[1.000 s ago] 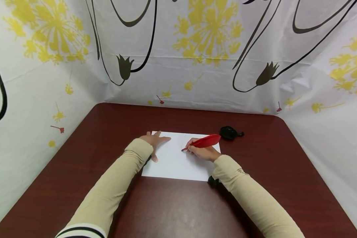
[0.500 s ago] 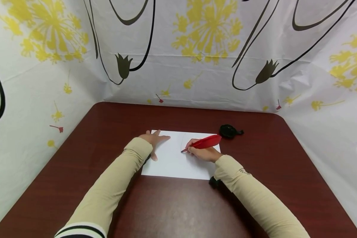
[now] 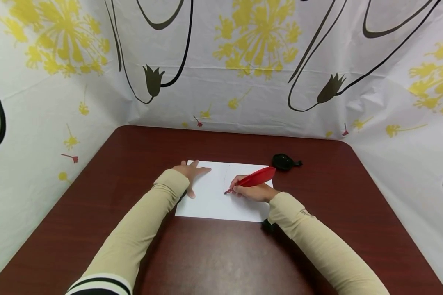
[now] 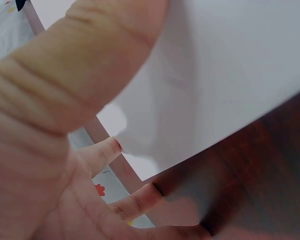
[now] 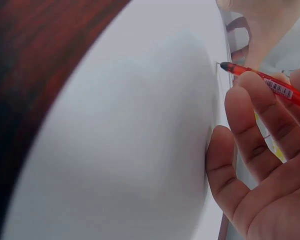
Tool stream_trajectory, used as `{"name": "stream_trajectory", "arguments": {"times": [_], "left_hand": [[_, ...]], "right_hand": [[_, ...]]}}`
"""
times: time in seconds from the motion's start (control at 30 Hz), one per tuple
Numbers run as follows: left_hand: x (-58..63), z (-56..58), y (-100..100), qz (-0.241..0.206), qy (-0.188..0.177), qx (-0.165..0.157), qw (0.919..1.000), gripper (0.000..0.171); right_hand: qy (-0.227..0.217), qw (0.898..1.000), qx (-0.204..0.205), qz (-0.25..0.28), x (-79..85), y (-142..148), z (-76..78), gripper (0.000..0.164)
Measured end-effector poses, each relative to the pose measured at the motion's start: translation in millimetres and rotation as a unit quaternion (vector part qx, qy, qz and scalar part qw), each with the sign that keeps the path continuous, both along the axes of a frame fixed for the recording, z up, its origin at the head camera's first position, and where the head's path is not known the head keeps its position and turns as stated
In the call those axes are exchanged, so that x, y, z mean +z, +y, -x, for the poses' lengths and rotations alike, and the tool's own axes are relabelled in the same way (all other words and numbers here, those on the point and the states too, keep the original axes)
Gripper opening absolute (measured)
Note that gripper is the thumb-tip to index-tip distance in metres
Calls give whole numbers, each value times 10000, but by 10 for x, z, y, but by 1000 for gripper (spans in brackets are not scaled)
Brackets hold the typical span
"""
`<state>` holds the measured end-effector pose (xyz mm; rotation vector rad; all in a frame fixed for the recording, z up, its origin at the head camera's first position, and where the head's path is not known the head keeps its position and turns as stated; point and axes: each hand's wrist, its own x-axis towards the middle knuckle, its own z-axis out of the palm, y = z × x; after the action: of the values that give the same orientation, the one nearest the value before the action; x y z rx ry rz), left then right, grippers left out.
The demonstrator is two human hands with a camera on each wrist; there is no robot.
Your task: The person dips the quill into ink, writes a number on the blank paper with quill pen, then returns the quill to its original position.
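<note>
A white sheet of paper (image 3: 206,205) lies on the table. My left hand (image 3: 191,176) rests on its left side with fingers spread; in the left wrist view the thumb (image 4: 85,65) stretches over the sheet and the fingertips reach its corner and the tabletop. A red feather pen (image 3: 257,177) is pinched in my right hand (image 3: 254,191), its tip on the paper near the middle. From the tip a thin, faint curved line runs up toward the top edge. In the right wrist view the red pen barrel (image 5: 279,87) shows a barcode sticker and a dark tip.
A small dark green dish-like thing (image 3: 282,162) with a stubby projection sits beyond the paper's upper right corner. The dark red table (image 3: 221,254) meets a white floral sheet (image 3: 206,94) at the back and sides. Dark wrist gear (image 3: 268,226) shows under the right cuff.
The pen tip has moved down the paper and slightly left, and the faint line has grown longer. My right hand followed downward; my left hand stayed in place on the sheet.
</note>
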<state>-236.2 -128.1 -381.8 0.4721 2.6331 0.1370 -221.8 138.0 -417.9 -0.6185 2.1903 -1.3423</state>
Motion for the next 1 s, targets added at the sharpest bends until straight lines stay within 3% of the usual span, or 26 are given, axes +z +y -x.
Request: {"name": "stream_trajectory", "arguments": {"times": [0.4,0.6,1.0], "left_hand": [[-24,15,0,-14,-21,-39,10000,111],[-72,-8,-37,21,-47,-20,10000,114],[-1,-2,-5,-32,40,-31,10000,111]], "right_hand": [[51,9995,306,61,-2,43,-69,15],[14,9976,687,84,-9,38,-126,16],[82,9956,926,95,48,94,-157,15]]}}
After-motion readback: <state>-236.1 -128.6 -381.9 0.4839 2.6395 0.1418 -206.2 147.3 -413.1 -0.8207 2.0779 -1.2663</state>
